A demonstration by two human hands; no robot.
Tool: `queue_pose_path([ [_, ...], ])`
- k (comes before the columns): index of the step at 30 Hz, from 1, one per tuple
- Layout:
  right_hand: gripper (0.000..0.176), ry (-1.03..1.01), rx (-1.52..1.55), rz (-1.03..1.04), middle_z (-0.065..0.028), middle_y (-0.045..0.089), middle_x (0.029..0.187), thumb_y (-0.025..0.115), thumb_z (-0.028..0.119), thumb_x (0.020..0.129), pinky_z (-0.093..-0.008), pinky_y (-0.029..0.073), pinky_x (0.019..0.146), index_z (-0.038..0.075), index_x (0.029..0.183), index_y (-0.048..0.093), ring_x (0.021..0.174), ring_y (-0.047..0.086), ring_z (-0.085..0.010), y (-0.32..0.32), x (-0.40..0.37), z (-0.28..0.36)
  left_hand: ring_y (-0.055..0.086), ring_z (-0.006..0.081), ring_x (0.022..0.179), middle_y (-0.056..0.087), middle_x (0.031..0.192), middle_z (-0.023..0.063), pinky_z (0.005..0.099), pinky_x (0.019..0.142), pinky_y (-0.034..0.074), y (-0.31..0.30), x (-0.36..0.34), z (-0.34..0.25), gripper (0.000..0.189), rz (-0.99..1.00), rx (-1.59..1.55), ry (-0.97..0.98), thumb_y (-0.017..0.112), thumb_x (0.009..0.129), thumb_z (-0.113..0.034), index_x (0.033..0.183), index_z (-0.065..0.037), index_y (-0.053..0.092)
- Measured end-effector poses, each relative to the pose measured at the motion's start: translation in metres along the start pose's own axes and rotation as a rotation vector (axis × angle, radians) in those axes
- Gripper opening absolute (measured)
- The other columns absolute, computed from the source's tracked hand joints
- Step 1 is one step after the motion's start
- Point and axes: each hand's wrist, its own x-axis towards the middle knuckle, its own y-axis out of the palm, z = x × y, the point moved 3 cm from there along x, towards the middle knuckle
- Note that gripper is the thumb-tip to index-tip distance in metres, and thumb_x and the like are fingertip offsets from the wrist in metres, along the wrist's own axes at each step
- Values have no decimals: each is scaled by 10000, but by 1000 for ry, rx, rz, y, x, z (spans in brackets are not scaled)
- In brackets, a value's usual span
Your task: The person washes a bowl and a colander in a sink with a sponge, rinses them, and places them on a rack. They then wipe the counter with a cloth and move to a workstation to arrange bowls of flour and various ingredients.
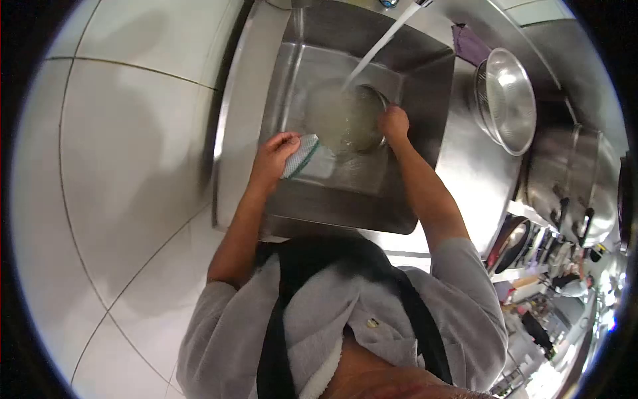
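Observation:
My left hand (271, 159), over the left side of the sink, is closed around a white, textured scrubbing sponge (302, 157) with a green edge. On the other side, my right hand (393, 122) grips the rim of a round metal bowl (383, 100) low in the sink. Cloudy water hides most of the bowl's outline. A stream of water (375, 52) runs from the tap (423, 3) and lands close to the bowl's middle.
The steel sink (345, 211) has raised walls around both hands. Right of it, metal strainers (510, 100) lean beside a purple cloth (469, 44). Large steel pots (573, 176) stand farther right. A tiled wall (133, 133) borders the left side.

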Motion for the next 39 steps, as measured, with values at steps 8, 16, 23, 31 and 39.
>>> queue_pose_path([
  [8, 194, -459, -233, -554, -182, 581, 1107, 563, 164, 760, -412, 508, 820, 15, 856, 643, 999, 590, -319, -149, -73, 32, 556, 126, 901, 621, 982, 67, 250, 808, 421, 39, 49, 11, 314, 169, 15, 48, 611, 861, -248, 1074, -17, 611],
  [16, 160, -43, 334, -412, -155, 600, 620, 540, 128, 707, -366, 493, 584, -23, 658, 549, 590, 619, -258, -130, -64, -24, 574, 246, 885, 579, 1021, 135, 343, 773, 464, 113, 97, -13, 375, -37, 359, 628, 680, 777, -212, 1072, -21, 549],
  [23, 175, 252, 740, -290, -169, 567, 567, 565, 120, 720, -398, 468, 542, -49, 687, 599, 517, 577, -241, -101, -107, 7, 476, 418, 1072, 463, 1160, 232, 466, 892, 415, 166, 154, 18, 429, -125, 721, 735, 609, 755, -77, 1156, -37, 461],
  [31, 139, 302, 879, -332, -121, 573, 568, 553, 85, 692, -348, 474, 481, -45, 698, 602, 501, 563, -196, -107, -107, -27, 558, 406, 926, 517, 1049, 237, 478, 784, 474, 202, 193, 67, 336, 200, 285, 583, 575, 754, -60, 1077, -43, 486],
  [39, 97, 152, 913, -448, -51, 544, 612, 560, 78, 688, -295, 457, 449, -19, 685, 566, 520, 525, -137, -86, -76, -57, 596, 377, 855, 593, 964, 218, 453, 737, 480, 214, 117, 25, 450, 338, 618, 903, 569, 774, -90, 1218, -128, 500],
])
